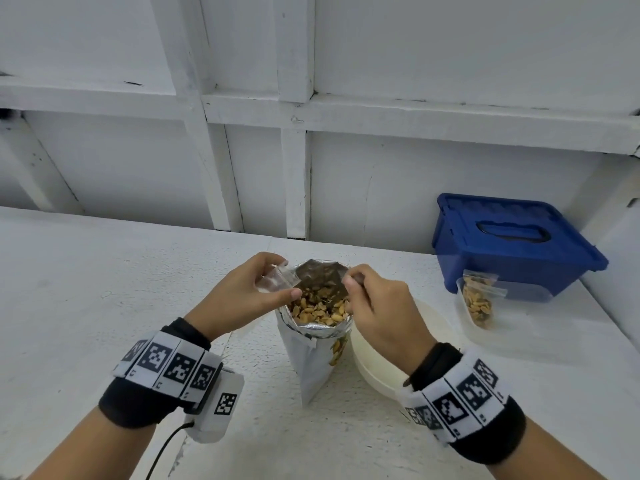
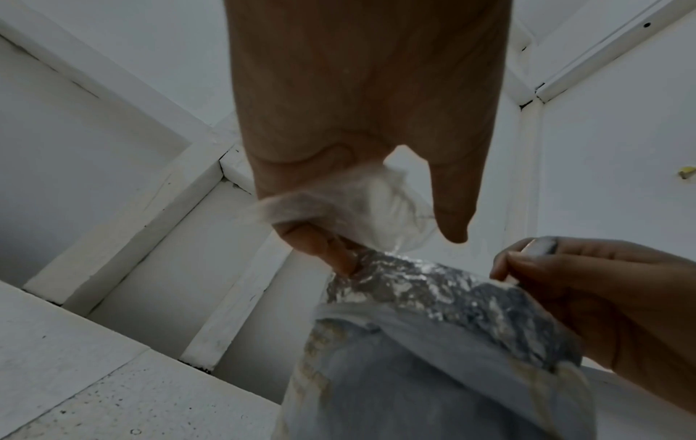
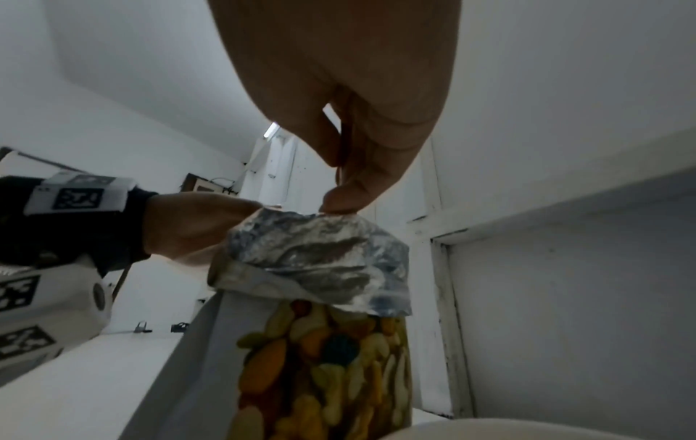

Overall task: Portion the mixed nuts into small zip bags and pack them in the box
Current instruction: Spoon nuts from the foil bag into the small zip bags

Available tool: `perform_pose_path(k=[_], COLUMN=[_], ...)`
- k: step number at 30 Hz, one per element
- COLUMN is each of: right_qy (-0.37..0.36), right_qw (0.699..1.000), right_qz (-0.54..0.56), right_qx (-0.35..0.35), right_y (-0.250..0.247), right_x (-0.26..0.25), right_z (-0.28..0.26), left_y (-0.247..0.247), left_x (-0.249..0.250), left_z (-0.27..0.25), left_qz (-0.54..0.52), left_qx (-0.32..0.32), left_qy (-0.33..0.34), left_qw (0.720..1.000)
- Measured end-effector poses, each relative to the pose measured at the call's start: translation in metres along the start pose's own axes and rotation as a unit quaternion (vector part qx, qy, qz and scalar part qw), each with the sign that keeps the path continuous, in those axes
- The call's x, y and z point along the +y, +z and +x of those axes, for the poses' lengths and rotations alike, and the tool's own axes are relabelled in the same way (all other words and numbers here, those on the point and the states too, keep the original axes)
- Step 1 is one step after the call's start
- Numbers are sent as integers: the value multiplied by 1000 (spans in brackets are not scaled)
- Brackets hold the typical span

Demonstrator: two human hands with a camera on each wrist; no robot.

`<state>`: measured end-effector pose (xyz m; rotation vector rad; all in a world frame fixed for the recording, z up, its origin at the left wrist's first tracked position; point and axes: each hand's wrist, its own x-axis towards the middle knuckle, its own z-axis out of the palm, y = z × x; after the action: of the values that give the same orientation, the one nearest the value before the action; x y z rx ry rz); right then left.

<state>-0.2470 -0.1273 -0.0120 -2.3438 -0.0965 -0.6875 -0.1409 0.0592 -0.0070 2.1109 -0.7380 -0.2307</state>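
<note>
Already, one filled zip bag (image 1: 478, 301) is propped in a clear tub (image 1: 512, 327) before the lidded blue box (image 1: 512, 244); nothing is yet seen packed. Above the open foil nut pouch (image 1: 317, 341), standing mid-table, an empty zip bag (image 1: 277, 279) is pinched in the left hand (image 1: 242, 296), while a spoon handle (image 2: 542, 246) is gripped by the curled right hand (image 1: 377, 306), dipped among the mixed nuts (image 1: 320, 310).

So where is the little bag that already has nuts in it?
In the head view, the filled zip bag sits on the right, leaning inside a clear tub just in front of the blue box.
</note>
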Motion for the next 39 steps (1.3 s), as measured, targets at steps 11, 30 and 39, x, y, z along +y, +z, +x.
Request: perform_pose_path(k=[11, 30, 39], right_qy=[309, 316, 288], right_qw=[919, 882, 893], right_qz=[222, 290, 305], right_qx=[98, 195, 161], right_y=[-5, -44, -36], right_x=[5, 19, 12], right_z=[11, 23, 29], left_y=[-7, -14, -3], left_x=[1, 27, 27], left_z=[0, 12, 12], left_qz=[7, 218, 119], left_qx=[-5, -90, -88], left_qy=[7, 47, 57], left_qw=[1000, 971, 987])
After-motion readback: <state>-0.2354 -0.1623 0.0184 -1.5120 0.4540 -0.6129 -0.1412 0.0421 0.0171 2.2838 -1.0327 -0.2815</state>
